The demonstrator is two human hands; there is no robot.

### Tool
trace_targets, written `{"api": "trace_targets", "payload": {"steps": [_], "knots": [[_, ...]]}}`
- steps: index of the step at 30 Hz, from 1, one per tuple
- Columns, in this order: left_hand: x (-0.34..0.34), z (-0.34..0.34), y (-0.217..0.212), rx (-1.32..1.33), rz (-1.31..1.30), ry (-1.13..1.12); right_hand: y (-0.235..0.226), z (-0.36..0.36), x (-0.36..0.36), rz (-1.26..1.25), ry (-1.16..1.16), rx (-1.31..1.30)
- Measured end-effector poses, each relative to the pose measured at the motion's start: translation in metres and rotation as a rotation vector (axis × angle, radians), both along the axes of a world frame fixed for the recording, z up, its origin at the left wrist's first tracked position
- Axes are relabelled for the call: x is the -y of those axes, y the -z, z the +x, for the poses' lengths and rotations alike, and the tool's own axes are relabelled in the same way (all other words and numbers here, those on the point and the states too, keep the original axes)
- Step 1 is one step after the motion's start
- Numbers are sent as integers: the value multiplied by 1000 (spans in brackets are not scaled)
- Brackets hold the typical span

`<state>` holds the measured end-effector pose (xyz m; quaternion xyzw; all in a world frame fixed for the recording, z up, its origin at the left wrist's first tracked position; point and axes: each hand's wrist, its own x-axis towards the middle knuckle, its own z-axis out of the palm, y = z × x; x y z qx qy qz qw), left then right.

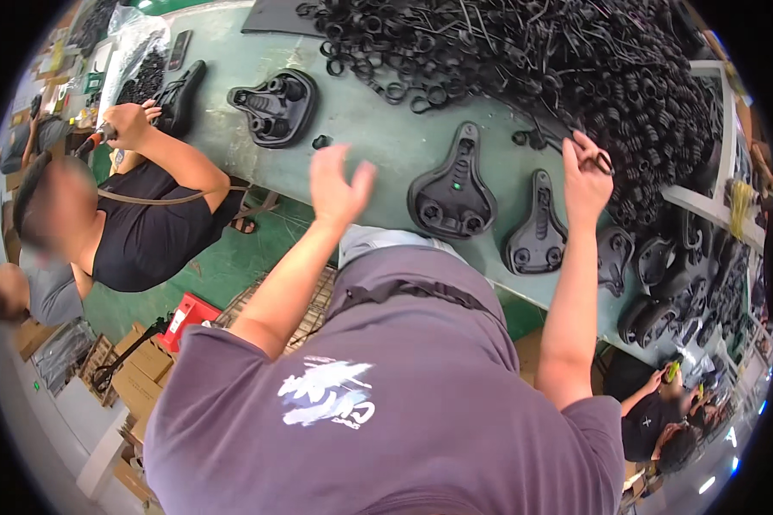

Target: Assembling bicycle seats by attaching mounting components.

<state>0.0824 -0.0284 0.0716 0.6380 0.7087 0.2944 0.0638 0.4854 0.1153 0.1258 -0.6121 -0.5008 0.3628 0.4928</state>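
My left hand (339, 184) hovers at the near edge of the green table, fingers spread, with nothing in it. A small black piece (321, 142) lies just beyond its fingertips. At the right my right hand (587, 176) is closed on a black ring-shaped part (605, 162), beside a big heap of black rings and stems (524, 60). Between my hands a black bicycle saddle (452, 190) lies underside up, its nose pointing away from me. Another upturned saddle (535, 227) lies just left of my right forearm. Neither hand touches a saddle.
One more upturned saddle (275, 109) lies at the far left of the green table (374, 142). Several saddles are crowded at the right end. A co-worker (167, 197) on the left holds a power tool (94, 139). A white frame (717, 206) stands at the right.
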Motion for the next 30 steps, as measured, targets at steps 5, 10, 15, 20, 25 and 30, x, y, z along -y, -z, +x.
{"api": "trace_targets", "payload": {"steps": [5,10,15,20,25,30], "knots": [[-40,-56,79,80,-432,-485,31,17,15,-90,-15,290],[-50,-55,95,-39,-424,-435,58,21,23,-326,-99,130],[-64,-41,84,86,-301,-98,52,8,25,-330,-60,-179],[-160,45,21,395,-150,129,19,-12,8,-167,35,-441],[-257,126,-86,851,-77,181,-28,-33,-9,-93,0,-229],[-203,113,-62,512,-166,485,-22,-46,-8,-99,-107,-152]]}}
